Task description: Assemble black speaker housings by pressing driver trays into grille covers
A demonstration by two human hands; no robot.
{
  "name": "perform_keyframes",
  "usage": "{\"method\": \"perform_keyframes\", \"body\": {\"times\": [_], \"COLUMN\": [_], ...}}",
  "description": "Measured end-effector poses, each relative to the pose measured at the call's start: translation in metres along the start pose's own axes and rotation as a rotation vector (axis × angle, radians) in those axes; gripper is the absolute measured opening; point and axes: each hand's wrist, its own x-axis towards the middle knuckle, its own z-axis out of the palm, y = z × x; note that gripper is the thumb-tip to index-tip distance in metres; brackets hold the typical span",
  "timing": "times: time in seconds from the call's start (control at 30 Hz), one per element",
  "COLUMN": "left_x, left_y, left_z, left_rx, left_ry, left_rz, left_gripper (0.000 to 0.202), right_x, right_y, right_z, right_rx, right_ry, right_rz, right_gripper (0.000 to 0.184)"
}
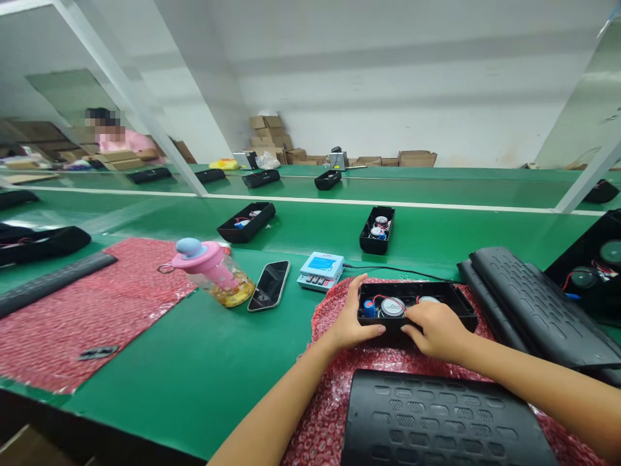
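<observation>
An open black speaker housing (451, 299) with round drivers and red wires inside rests on red bubble wrap (334, 388). My left hand (350, 318) grips its left end, thumb on the near wall and fingers round the corner. My right hand (433, 328) is closed on the near wall, fingers reaching into the housing beside a driver. A curved black perforated grille (436, 417) lies right in front of me, below both hands.
Stacked grilles (538, 304) lie at right. A small blue-screened meter (320, 268), a phone (270, 285) and a tipped pink-lidded bottle (216, 272) sit to the left. More open housings (246, 222) ride the green belt. Another person (121, 139) works far left.
</observation>
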Motion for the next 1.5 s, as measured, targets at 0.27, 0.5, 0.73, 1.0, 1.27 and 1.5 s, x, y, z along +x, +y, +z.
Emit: {"method": "perform_keyframes", "body": {"times": [0.27, 0.5, 0.73, 1.0, 1.27, 1.5], "left_x": [-0.002, 0.001, -0.002, -0.003, -0.006, -0.005], "left_y": [-0.002, -0.006, 0.005, 0.018, 0.014, 0.017], "left_z": [0.004, 0.008, 0.013, 0.017, 0.019, 0.019], "left_rx": [0.214, 0.238, 0.335, 0.474, 0.519, 0.537], "left_ry": [0.039, 0.076, 0.124, 0.143, 0.161, 0.159], "left_rz": [0.167, 0.285, 0.308, 0.4, 0.418, 0.416], "left_gripper": [0.092, 0.087, 0.081, 0.073, 0.073, 0.072], "right_x": [-0.002, -0.009, -0.015, -0.019, -0.019, -0.02], "right_y": [0.016, 0.029, 0.031, 0.031, 0.034, 0.034], "right_z": [0.021, 0.038, 0.042, 0.054, 0.055, 0.055], "right_rx": [0.052, 0.012, -0.052, -0.081, -0.081, -0.081], "right_ry": [0.258, 0.543, 0.643, 0.757, 0.764, 0.755], "right_rz": [-0.058, -0.085, -0.044, -0.14, -0.191, -0.205], "right_gripper": [0.036, 0.033, 0.022, 0.027, 0.024, 0.025]}}
